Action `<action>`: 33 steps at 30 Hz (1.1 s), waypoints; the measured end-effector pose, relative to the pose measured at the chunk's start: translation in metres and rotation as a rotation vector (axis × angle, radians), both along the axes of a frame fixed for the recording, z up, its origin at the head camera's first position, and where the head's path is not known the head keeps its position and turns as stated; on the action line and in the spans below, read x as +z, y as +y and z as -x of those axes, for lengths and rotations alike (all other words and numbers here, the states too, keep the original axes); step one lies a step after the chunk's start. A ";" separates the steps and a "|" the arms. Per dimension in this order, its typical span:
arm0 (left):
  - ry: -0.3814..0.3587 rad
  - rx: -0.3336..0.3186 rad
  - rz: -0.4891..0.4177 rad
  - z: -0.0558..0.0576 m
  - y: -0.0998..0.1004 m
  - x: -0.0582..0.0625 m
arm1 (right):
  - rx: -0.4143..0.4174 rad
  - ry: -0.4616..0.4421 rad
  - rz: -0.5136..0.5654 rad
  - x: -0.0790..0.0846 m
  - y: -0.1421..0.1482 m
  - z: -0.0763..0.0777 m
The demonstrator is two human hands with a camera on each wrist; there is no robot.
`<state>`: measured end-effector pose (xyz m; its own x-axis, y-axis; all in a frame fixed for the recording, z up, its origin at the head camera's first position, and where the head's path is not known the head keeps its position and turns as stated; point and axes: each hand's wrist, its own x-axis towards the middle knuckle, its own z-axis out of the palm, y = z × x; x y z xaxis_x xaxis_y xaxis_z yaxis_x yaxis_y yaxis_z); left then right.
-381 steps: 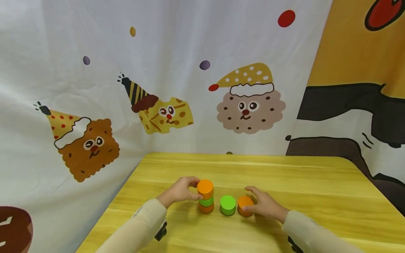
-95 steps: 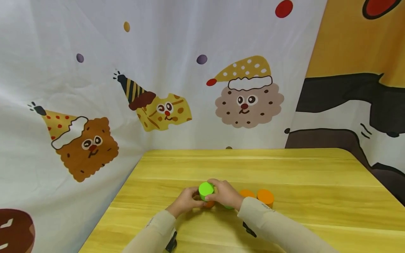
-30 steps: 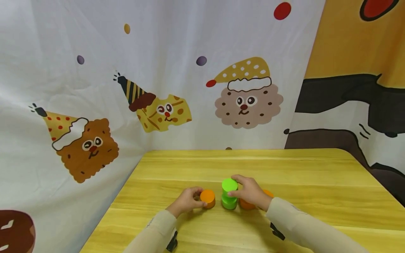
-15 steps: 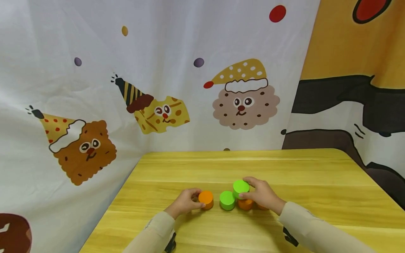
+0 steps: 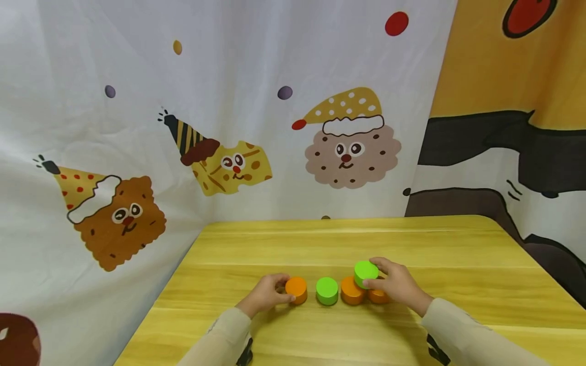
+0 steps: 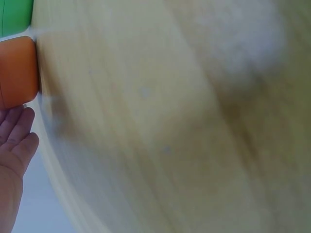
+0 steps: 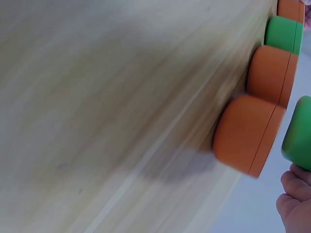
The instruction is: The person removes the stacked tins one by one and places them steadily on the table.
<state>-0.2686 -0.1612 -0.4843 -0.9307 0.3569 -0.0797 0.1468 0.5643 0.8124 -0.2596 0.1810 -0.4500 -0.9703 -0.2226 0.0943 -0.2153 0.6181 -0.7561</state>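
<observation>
My left hand holds an orange round block standing on the table, thumb in front and fingers behind. In the left wrist view, its fingertips lie right at that block's side. My right hand pinches a green round block by thumb and fingers, raised above two orange blocks. One of these, an orange block, is partly covered by it; the rightmost orange block is mostly behind the thumb. Between the hands stands another green block. The right wrist view shows the held green block apart from the row.
All standing blocks form a side-by-side row on the yellow wood-grain table. Behind the table's far edge hangs a white cloth printed with cartoon biscuits and cheese. Both forearms, in beige sleeves, come in from the near side.
The earlier left stack is down to one orange block. My right hand has carried the green block rightward from it, over the standing green block and the orange ones. The left hand stays put.
</observation>
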 end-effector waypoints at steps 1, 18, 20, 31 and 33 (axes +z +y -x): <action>0.000 -0.001 -0.005 0.000 0.000 0.000 | -0.005 0.002 -0.006 0.000 0.002 0.000; -0.001 -0.016 -0.009 0.002 -0.003 -0.004 | -0.094 -0.004 -0.091 0.001 0.041 -0.012; 0.002 -0.016 -0.008 0.002 -0.004 -0.003 | -0.106 -0.014 -0.091 0.002 0.045 -0.013; 0.017 -0.014 0.004 0.001 -0.003 -0.001 | -0.142 -0.053 -0.127 0.001 0.065 -0.016; 0.023 -0.018 0.010 0.001 -0.003 -0.002 | -0.145 -0.059 -0.127 0.000 0.067 -0.017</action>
